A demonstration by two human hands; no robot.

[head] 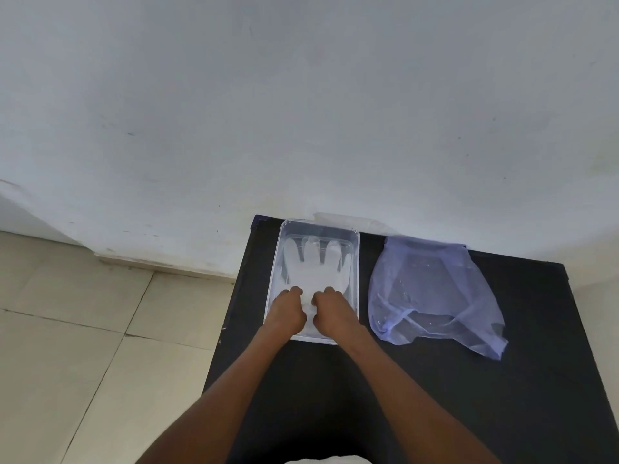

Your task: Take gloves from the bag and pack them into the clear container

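Translucent white glove [310, 266] lies flat inside clear rectangular plastic container [355, 262], fingers far. Left hand [287, 312], right hand [330, 313] curled on cuff, seemingly pinching it. Crumpled bluish plastic bag [432, 296] right, on black table [502, 380].

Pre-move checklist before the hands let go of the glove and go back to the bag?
1. Glove inside the clear container, fingers flat toward the wall: ok.
2. Cuff end fully flat: cannot tell, left hand and right hand cover it.
3. Container fully on the black table: ok, though near its left edge.
4. Bag within reach, right of the container: ok.
5. Gloves left in bag: cannot tell.
6. Lid behind the container, clear of the path: ok.
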